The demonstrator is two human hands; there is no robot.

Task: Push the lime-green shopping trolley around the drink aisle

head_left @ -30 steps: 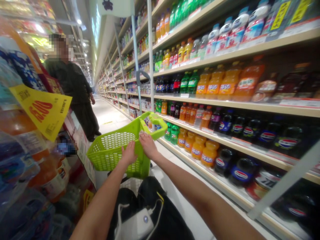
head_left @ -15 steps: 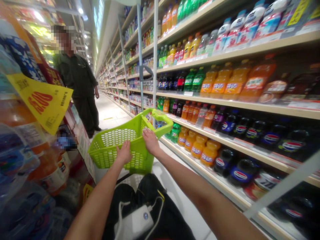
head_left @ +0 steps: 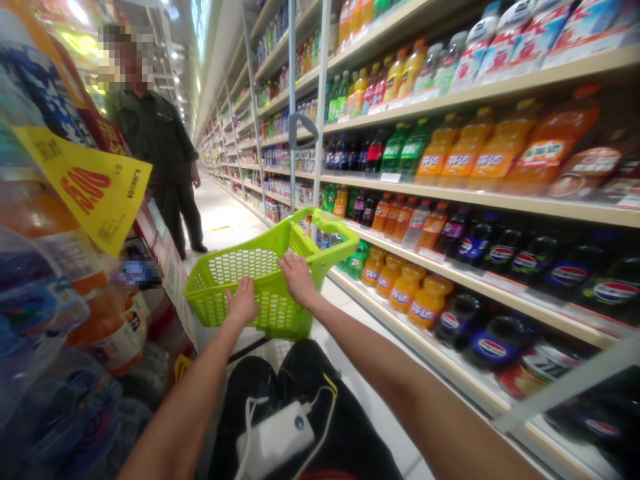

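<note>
A lime-green shopping cart (head_left: 275, 310) with perforated basket walls stands just beyond my knees, its handle (head_left: 345, 243) on the right. On the near rim rests my left hand (head_left: 243, 302), its fingers hooked over the edge. Farther right along that rim, closer to the handle, my right hand (head_left: 299, 279) also grips with fingers over the top. Both thumbs and palms are partly hidden. From the part I see, the basket's inside shows only its mesh wall. A white device (head_left: 275, 437) with cables lies on my lap.
Shelves of soft drink bottles (head_left: 453, 150) line the right side. Stacked bottles (head_left: 107, 327) with a yellow price sign (head_left: 85, 187) crowd the left. A person (head_left: 160, 147) in dark clothes stands ahead on the left, beside the pale aisle floor (head_left: 227, 207).
The view has shifted slightly, so the shelves and cart appear farther right and higher. Both my hands sit a little farther left along the cart's rim.
</note>
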